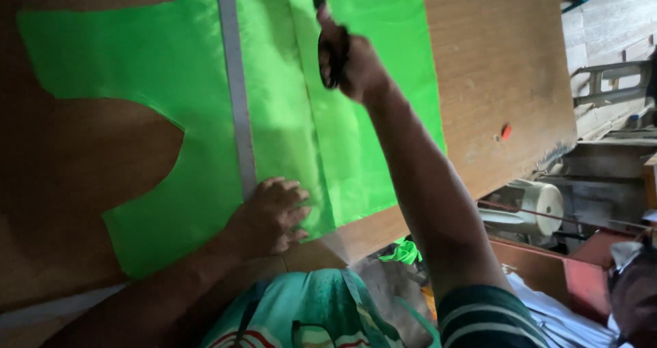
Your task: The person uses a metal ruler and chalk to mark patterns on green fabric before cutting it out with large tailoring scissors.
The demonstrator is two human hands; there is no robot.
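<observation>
Bright green fabric [171,67] lies spread on a wooden table [493,60]. A long grey metal ruler [236,81] lies along the cloth, running away from me. My left hand [270,214] presses flat on the fabric at the ruler's near end, fingers spread. My right hand [349,60] reaches far over the cloth and grips black-handled scissors [327,47], whose blades point away along a cut line in the fabric. A brown paper pattern [75,156] covers the cloth's left part.
A small red object [506,130] lies on the bare wood at the right. Beyond the table's right edge stand a white motor-like machine [540,208], red-brown boxes [582,279] and a scrap of green cloth [404,252] below.
</observation>
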